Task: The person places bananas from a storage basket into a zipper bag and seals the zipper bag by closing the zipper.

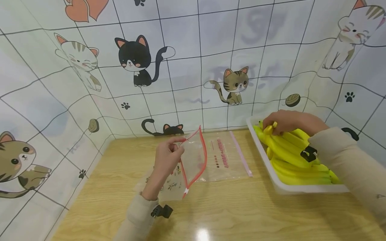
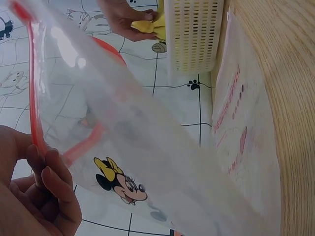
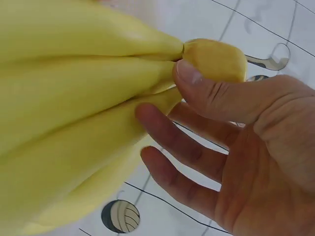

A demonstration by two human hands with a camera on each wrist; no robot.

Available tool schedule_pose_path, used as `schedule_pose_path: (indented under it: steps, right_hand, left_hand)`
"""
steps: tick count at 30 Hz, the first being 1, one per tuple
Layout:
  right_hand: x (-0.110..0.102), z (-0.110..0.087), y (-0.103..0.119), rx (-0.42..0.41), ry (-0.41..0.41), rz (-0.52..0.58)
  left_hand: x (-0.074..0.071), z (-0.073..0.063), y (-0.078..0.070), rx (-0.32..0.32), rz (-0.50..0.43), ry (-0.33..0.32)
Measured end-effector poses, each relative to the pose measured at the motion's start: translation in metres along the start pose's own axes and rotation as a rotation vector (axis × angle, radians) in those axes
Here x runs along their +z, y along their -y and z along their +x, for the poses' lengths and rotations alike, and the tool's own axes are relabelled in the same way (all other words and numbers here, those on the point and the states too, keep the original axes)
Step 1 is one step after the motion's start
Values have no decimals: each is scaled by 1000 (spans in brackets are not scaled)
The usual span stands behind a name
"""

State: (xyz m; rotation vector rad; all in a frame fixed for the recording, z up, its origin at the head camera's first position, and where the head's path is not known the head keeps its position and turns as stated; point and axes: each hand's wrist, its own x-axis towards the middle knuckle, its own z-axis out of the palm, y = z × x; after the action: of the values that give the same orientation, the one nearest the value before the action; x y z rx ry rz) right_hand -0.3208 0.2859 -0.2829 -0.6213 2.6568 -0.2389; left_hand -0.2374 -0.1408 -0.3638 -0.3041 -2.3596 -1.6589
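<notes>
In the head view, the left hand (image 1: pixel 167 154) pinches a gaping red-edged bag (image 1: pixel 193 160) near the desk's (image 1: pixel 229 207) back edge, while the right hand (image 1: pixel 280 122) reaches into a basket (image 1: pixel 307 189) of bananas (image 1: pixel 289 150) at the back right corner. In the left wrist view, the bag's mouth stands apart. In the right wrist view, thumb and fingers hold the stem (image 3: pixel 216 60), apparently a pick-up; lifting calls for a firm grip.
</notes>
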Motion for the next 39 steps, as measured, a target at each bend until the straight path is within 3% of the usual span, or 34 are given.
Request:
schedule_pose_path:
  steps: [7, 15, 24, 31, 35, 39]
  right_hand:
    - [-12, -13, 5, 4, -85, -125]
    - [-33, -32, 8, 88, -317, -285]
    - [-56, -50, 32, 122, -400, -349]
    - [-61, -64, 59, 40, -595, -343]
    - [-55, -66, 76, -42, -733, -388]
    - [-46, -65, 96, -133, -839, -364]
  left_hand:
    - [2, 0, 1, 3, 24, 0]
    - [2, -1, 1, -19, 15, -5]
    - [3, 1, 3, -10, 24, -8]
    - [0, 2, 3, -16, 19, -16]
    - [1, 2, 2, -12, 19, -18]
    - [1, 2, 1, -6, 12, -13]
